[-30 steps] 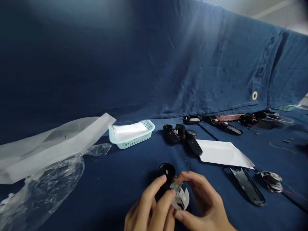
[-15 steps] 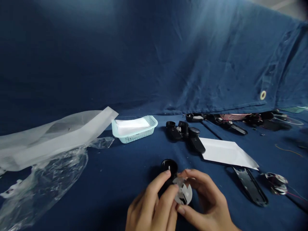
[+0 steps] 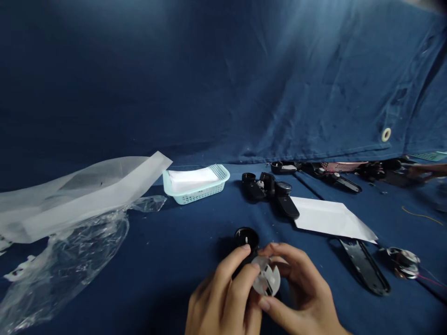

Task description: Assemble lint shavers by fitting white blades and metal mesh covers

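Observation:
Both my hands meet low in the middle of the view. My left hand (image 3: 223,298) and my right hand (image 3: 302,293) pinch a small white slotted plastic disc (image 3: 267,278) between fingertips and thumbs. Just behind the disc a round black part (image 3: 246,236) with a small white pin sits on the blue cloth, partly hidden by my left fingers. I cannot tell whether the disc is joined to it.
A mint plastic basket (image 3: 195,190) holding white paper stands behind. Crumpled clear plastic bags (image 3: 70,218) lie at left. Black device parts (image 3: 270,190), a white paper sheet (image 3: 330,218), a long black cover (image 3: 365,265) and a wired motor (image 3: 405,260) lie at right. Another person's hand (image 3: 424,171) shows far right.
My hands and the disc have shifted slightly right, and the view has tilted down a little. Another person's hand has appeared at the far right edge.

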A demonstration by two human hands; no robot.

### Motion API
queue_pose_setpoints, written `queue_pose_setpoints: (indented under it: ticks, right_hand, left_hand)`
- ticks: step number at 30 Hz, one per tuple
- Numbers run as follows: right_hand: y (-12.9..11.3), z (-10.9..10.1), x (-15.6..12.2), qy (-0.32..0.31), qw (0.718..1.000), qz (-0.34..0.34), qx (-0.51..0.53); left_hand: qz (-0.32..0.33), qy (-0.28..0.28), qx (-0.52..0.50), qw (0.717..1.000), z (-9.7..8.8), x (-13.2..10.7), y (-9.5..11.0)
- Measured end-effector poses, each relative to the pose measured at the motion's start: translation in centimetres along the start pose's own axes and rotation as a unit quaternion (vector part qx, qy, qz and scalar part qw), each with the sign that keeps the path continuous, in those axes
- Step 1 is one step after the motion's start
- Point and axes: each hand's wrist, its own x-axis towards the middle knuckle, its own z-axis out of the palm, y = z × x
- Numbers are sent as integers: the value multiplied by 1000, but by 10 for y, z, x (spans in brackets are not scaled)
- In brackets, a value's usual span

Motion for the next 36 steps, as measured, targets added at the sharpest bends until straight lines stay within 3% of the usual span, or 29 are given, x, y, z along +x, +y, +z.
queue_pose_setpoints:
  ticks: [7, 11, 23, 29, 36]
  right_hand:
    - [-6, -2, 4, 13, 1000, 18, 4]
    - [-4, -4, 1, 5, 1000, 30, 3]
    - [-5, 1, 6, 10, 1000, 9, 1]
    - [-4, -2, 4, 1, 1000, 21, -8]
    - [-1, -8, 4, 0, 998, 34, -59]
  left_hand:
    - [-22, -13, -21, 999, 0, -3, 4]
    - [-9, -48, -18, 999, -1, -3, 6]
    - [-28, -67, -18, 997, -3, 3, 7]
    - [-28, -118, -18, 993, -3, 3, 7]
    - [-30, -78, -23, 996, 0, -1, 7]
